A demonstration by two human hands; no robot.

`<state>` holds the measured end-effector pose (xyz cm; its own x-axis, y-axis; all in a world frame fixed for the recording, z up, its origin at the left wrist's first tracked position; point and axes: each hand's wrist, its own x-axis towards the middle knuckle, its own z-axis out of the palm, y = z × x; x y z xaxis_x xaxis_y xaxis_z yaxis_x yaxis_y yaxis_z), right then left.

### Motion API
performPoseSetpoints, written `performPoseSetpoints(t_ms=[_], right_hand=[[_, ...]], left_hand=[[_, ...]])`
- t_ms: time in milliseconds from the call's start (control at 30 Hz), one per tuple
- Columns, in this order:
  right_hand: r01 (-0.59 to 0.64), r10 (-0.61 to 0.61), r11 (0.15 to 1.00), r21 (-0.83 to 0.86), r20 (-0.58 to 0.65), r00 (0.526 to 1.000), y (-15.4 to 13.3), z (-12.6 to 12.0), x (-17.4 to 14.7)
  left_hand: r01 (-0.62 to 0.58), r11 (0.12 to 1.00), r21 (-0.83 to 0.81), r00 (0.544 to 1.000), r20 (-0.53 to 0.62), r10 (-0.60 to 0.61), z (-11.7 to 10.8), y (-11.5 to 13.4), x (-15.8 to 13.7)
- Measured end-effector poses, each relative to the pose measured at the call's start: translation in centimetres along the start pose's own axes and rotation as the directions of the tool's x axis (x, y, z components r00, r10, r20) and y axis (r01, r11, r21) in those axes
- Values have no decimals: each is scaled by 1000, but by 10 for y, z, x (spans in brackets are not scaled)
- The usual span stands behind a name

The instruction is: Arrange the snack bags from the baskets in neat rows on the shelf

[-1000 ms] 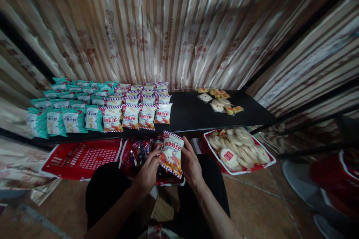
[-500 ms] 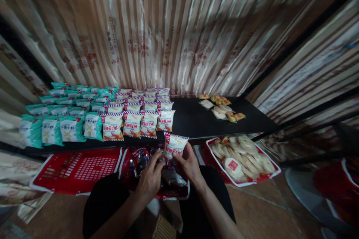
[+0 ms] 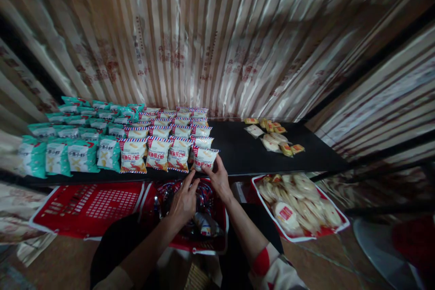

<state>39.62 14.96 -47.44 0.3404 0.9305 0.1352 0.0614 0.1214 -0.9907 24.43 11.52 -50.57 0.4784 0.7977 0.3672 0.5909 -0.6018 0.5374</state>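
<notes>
My right hand [image 3: 220, 181] pinches a small white-and-red snack bag [image 3: 204, 157] by its right side. It holds the bag at the shelf's front edge, at the right end of the front row. My left hand [image 3: 183, 203] is just below that edge, fingers stretched out and apart, fingertips close to the bag's lower left corner. No object shows in it. Matching white snack bags [image 3: 158, 154] stand in rows to the left. Beneath my left hand, a red basket [image 3: 217, 244] contains more dark and shiny packets, partly covered by the hand and forearm.
Teal snack bags [image 3: 81, 156] fill the left of the black shelf [image 3: 234, 149]. Flat round packets [image 3: 272, 141] and small yellow packets [image 3: 291, 149] lie further right. A red basket [image 3: 91, 204] stands lower left; another basket [image 3: 343, 224] with round packets stands lower right. A striped curtain [image 3: 190, 31] hangs behind.
My right hand has raised the snack bag forward from above the basket to the front row. The left hand has let the bag go and stays low, fingers reaching forward.
</notes>
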Motion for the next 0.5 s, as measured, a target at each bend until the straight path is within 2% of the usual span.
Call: performPoseSetpoints(t_ms=[133,300,500], right_hand=[[39,-42,990,-138,-15,999,11,-2,6],[73,-99,942,-326,-65,993,21,-5,10],[92,-103,939,-332,-16,995,23,-9,18]], left_hand=[[15,998,57,1000,-28,-13,3,-9,4],[-43,988,146,998,-36,49,10,-15,10],[-49,980,195,998,-24,55,21,-14,16]])
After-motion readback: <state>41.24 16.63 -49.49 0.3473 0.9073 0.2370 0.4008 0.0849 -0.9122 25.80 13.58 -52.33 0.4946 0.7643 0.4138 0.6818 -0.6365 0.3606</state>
